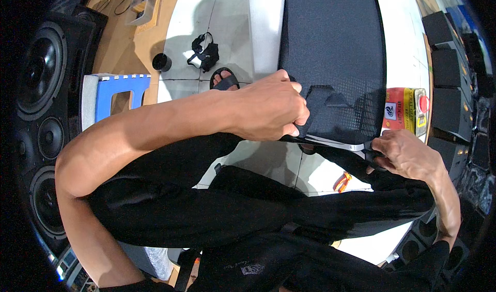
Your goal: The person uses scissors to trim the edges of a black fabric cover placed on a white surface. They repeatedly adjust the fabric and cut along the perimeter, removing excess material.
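A long panel covered in dark grey cloth point(333, 28) stretches away from me, with perforated mesh showing through near its close end. My left hand point(276, 106) is closed on the cloth at the near left corner, its fingertips partly hidden. In my right hand point(408, 155), at the near right corner, is a pair of scissors point(338, 144) with dark handles. Their silver blades point left along the cloth's near edge, toward my left hand. How far the blades are apart is hard to tell. A folded or loose piece of cloth point(330, 94) lies over the mesh.
Right of the panel stands a red and yellow tin point(405, 108). On the left are a blue stool point(121, 98), a black cup point(161, 62), a bundle of black straps point(205, 54) and a tall speaker point(46, 54). An orange-yellow item point(342, 182) lies on the tiles below.
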Action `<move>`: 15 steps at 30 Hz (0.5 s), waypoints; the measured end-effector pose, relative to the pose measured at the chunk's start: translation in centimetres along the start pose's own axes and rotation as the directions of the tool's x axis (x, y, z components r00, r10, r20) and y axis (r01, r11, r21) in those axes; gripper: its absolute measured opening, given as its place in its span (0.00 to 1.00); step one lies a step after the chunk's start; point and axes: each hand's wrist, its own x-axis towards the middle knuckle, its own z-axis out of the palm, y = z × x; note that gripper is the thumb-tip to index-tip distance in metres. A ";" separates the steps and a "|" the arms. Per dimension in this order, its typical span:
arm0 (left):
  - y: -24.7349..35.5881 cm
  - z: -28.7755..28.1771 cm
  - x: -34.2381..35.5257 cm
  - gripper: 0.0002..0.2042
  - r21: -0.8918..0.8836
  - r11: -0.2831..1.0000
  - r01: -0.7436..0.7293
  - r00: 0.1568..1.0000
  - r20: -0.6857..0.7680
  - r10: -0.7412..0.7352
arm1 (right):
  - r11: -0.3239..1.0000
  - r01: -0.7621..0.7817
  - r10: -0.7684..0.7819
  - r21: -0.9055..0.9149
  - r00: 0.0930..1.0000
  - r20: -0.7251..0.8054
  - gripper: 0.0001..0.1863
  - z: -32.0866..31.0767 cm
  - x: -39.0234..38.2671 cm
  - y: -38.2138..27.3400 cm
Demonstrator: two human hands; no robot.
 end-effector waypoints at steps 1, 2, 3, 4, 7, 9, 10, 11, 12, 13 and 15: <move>0.0 0.0 0.0 0.09 0.006 1.000 -0.001 1.000 -0.005 0.001 | 1.000 0.013 -0.013 0.003 1.000 -0.015 0.14 0.1 0.1 0.0; 0.0 -0.1 -0.1 0.09 0.012 1.000 -0.002 1.000 -0.011 0.003 | 1.000 0.026 -0.026 0.005 0.999 -0.030 0.14 0.2 0.1 0.0; 0.0 -0.2 -0.1 0.09 0.014 1.000 -0.004 1.000 -0.010 0.004 | 0.999 0.035 -0.035 0.008 0.999 -0.027 0.14 0.2 0.2 0.0; 0.1 -0.3 -0.1 0.09 0.015 1.000 -0.007 1.000 -0.010 0.007 | 0.999 0.043 -0.042 0.011 0.999 -0.023 0.14 0.2 0.3 0.0; 0.1 -0.3 0.1 0.09 0.017 1.000 0.001 1.000 0.009 -0.002 | 0.999 0.042 -0.042 0.012 0.999 -0.011 0.14 0.3 0.4 0.3; 0.1 -0.3 0.2 0.09 0.011 1.000 0.005 1.000 0.012 -0.005 | 0.999 0.046 -0.046 -0.001 0.999 -0.004 0.14 0.3 0.5 0.4; 0.2 -0.2 0.2 0.09 0.006 1.000 0.003 1.000 0.006 -0.003 | 0.998 0.055 -0.055 -0.013 0.999 0.000 0.14 0.2 0.5 0.3; 0.2 -0.2 0.1 0.09 0.001 1.000 0.001 1.000 -0.001 -0.001 | 0.998 0.063 -0.063 -0.025 0.998 0.003 0.14 0.2 0.6 0.2; 0.2 -0.2 0.2 0.09 -0.001 1.000 -0.006 1.000 -0.008 0.006 | 0.998 0.064 -0.064 -0.025 0.998 0.001 0.14 0.1 0.7 0.3; 0.2 -0.2 0.2 0.09 -0.003 1.000 -0.013 1.000 -0.016 0.013 | 0.998 0.065 -0.065 -0.025 0.998 -0.001 0.14 0.0 0.8 0.4; 0.2 -0.2 0.3 0.09 -0.001 1.000 -0.019 1.000 -0.019 0.019 | 0.998 0.065 -0.065 -0.022 0.998 -0.014 0.13 0.0 0.9 0.3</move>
